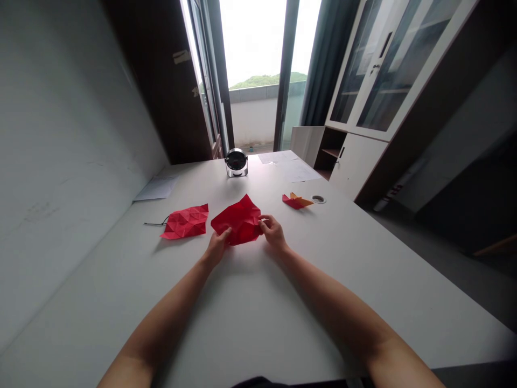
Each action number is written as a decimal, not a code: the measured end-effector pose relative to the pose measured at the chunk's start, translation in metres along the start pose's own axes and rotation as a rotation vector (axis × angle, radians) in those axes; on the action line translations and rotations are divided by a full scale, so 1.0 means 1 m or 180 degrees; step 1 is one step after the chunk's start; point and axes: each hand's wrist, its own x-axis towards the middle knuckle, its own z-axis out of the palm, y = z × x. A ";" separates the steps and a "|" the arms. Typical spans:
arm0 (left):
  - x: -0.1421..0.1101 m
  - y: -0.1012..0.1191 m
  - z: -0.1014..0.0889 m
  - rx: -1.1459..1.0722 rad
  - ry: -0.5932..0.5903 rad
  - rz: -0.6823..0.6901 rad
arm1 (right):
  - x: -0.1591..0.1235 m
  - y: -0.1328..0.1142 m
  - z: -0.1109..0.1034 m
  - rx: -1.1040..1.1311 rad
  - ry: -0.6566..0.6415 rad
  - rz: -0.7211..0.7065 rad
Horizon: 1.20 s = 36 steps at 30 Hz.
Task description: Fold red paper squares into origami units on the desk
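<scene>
A creased sheet of red paper [238, 218] is held up just above the white table, tilted, between my two hands. My left hand [218, 242] pinches its lower left edge, thumb on top and the other fingers hidden beneath. At its right edge my right hand [273, 230] grips the paper between thumb and fingers. To the left lies a second red sheet [186, 222], crossed by many fold lines, with a thin dark cord [155, 223] at its left side. A folded red and orange paper piece [297, 201] rests on the right.
A round silver-framed device [236, 163] stands at the back of the white table [258, 323]. Beside the folded piece is a round cable hole [319, 199]. White papers lie at the back right [301, 171] and along the left wall [156, 188]. Cabinets [359, 161] stand on the right.
</scene>
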 end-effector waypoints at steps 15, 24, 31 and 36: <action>-0.002 0.000 0.005 0.0675 -0.0108 0.0514 | -0.003 -0.001 0.002 -0.0805 -0.0288 0.0103; -0.007 0.003 0.009 0.1127 -0.0072 0.0903 | 0.000 -0.003 0.001 -0.0823 -0.0416 0.0278; -0.016 0.010 0.015 0.1148 -0.0042 0.0902 | -0.002 -0.001 0.003 -0.0865 -0.0368 0.0221; -0.017 0.012 0.016 0.1147 -0.0022 0.0849 | -0.002 -0.002 0.002 -0.0686 -0.0200 0.0226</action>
